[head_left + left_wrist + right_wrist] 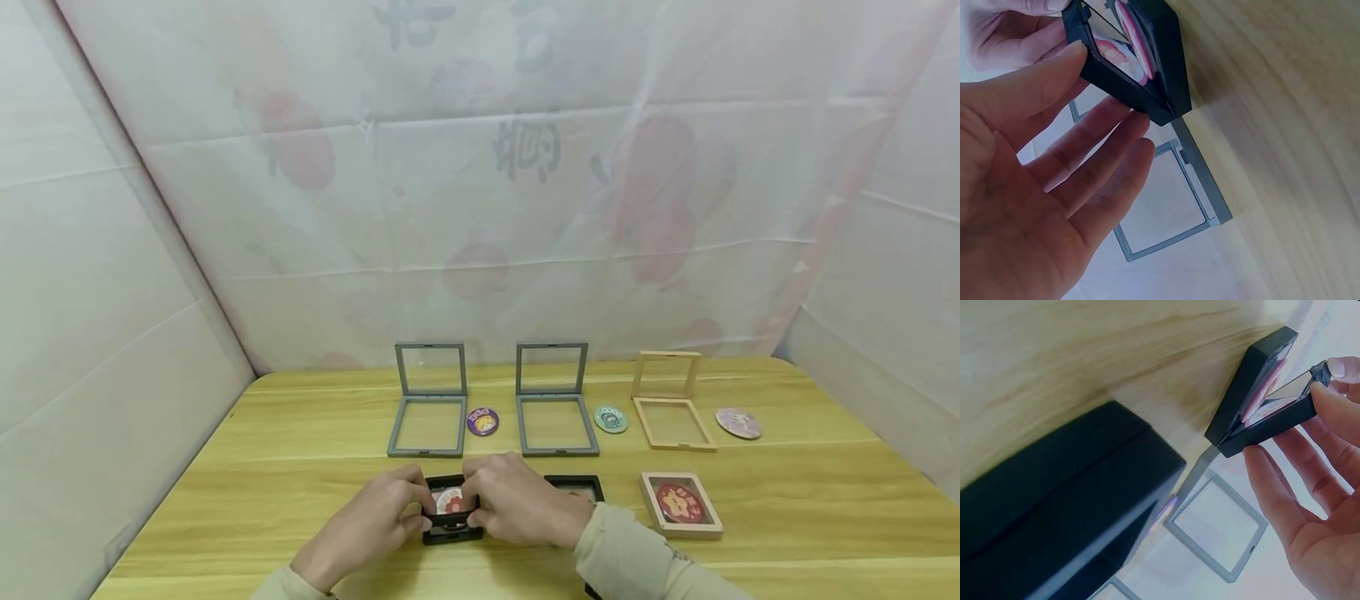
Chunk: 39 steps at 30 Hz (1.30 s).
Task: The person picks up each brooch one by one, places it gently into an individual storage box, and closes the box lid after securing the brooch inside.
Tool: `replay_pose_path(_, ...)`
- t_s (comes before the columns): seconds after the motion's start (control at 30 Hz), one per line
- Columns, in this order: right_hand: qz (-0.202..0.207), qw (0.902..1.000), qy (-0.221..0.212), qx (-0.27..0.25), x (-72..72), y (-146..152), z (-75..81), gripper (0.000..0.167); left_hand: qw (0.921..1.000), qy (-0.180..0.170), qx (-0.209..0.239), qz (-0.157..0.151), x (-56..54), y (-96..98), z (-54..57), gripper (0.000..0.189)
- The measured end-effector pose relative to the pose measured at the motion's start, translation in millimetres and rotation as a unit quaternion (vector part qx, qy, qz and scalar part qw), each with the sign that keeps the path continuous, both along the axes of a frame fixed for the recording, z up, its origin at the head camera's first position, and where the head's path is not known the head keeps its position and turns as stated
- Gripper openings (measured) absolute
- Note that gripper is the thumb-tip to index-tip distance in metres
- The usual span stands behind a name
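Observation:
Both hands hold a small black display frame [452, 537], hinged and partly folded, with a red-and-white round badge [450, 501] inside. My left hand [375, 515] grips the raised half from its left side, with thumb and fingertips on the rim. From the right side my right hand [517, 500] pinches the same half. In the left wrist view, the badge [1137, 44] leans between the two halves of the frame [1175, 62]. The lower half of the frame [1244, 390] rests on the table in the right wrist view, the other half tilted up from it.
Two grey frames [427, 452] stand unfolded behind the hands, beside a purple badge [483, 422] and a green badge [611, 419]. Rightward are an unfolded wooden frame [675, 447], a pale badge [738, 422] and a folded frame with a red badge [681, 503]. My right forearm partly covers another black frame [576, 480].

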State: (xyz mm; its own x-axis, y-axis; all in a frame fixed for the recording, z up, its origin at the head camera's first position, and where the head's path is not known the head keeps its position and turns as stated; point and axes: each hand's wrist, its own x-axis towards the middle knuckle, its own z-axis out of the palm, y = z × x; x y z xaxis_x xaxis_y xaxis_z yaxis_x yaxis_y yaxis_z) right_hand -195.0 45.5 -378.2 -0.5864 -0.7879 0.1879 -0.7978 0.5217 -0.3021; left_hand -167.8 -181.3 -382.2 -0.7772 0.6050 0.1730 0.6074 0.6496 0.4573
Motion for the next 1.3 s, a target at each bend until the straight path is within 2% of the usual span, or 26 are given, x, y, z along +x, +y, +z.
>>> replay_pose_path(0.17, 0.003, 0.9998, 0.022, 0.001, 0.4, -1, -2.6, 0.011, 0.9992, 0.039, -0.003, -0.01, 1.1, 2.5, -3.5, 0.012)
replay_pose_path(0.27, 0.006, 0.9994, 0.033, 0.003, 0.7, -1, -4.2, 0.013, 0.9987, 0.049, -0.004, -0.014, 1.4, 3.3, -5.0, 0.012)
replay_pose_path(0.7, 0.007, 0.9973, 0.062, 0.038, 4.4, -1, -5.0, 0.019, 0.9989, 0.044, -0.007, 0.01, 6.1, 9.2, -8.7, 0.012)
replay_pose_path(1.0, 0.01, 0.9937, 0.098, 0.053, 6.1, -3, -5.5, 0.013, 0.9966, 0.07, -0.041, 0.014, 6.6, 13.1, -6.8, 0.013)
replay_pose_path(1.3, 0.023, 0.9865, 0.144, 0.074, 8.1, -4, -9.4, 0.011, 0.9935, 0.091, -0.064, 0.027, 9.5, 14.7, -9.8, 0.015)
